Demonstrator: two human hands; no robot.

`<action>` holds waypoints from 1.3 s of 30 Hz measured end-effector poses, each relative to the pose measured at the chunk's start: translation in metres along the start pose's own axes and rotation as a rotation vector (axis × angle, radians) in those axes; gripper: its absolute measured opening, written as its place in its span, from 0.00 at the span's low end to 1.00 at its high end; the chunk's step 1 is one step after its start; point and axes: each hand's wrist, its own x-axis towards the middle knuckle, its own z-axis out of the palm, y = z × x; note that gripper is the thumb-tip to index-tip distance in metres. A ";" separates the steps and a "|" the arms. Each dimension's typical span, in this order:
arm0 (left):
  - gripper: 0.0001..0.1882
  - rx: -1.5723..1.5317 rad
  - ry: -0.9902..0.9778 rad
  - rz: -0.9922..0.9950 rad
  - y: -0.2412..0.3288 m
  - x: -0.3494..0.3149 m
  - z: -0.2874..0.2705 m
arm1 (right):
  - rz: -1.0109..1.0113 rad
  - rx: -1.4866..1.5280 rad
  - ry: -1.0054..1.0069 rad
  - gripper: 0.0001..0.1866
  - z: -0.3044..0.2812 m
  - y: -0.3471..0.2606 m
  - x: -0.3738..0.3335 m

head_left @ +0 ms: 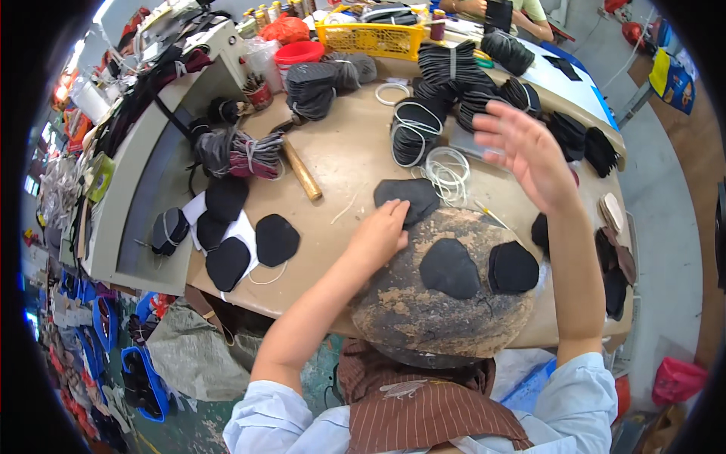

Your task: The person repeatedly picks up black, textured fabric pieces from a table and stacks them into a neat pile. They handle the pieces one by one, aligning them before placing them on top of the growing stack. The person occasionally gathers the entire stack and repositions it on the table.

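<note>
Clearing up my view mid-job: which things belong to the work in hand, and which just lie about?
Seemingly in use:
- dark piece at the left fingers
- mottled block
- flat black pieces on it

Seemingly lying about:
- wooden handle
- yellow basket
- red tub

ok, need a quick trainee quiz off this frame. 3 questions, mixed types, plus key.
1. Fill in: from the wearer's view, the wooden handle lies to the ___ of the round block.

2. Pick one: the left hand touches
A) the yellow basket
B) a black piece
C) the red tub

3. True or false: the right hand rests on the block.

Key:
1. left
2. B
3. False; it is in the air, open.
</note>
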 end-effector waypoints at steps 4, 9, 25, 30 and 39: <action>0.16 0.134 0.017 -0.003 -0.002 0.012 0.003 | 0.375 -0.624 -0.218 0.22 -0.001 0.036 -0.069; 0.16 -0.321 0.219 -0.184 0.000 0.015 -0.012 | -0.142 -1.365 -0.328 0.26 0.039 0.113 -0.139; 0.22 -0.148 0.053 0.098 0.103 -0.126 0.002 | 0.188 -1.378 0.348 0.27 -0.051 0.093 -0.186; 0.21 -0.159 0.066 0.123 0.100 -0.107 0.009 | 0.039 -1.261 0.505 0.24 -0.039 0.100 -0.196; 0.18 -0.232 0.010 0.046 0.071 -0.079 -0.004 | 0.002 -0.719 0.601 0.11 -0.053 0.092 -0.211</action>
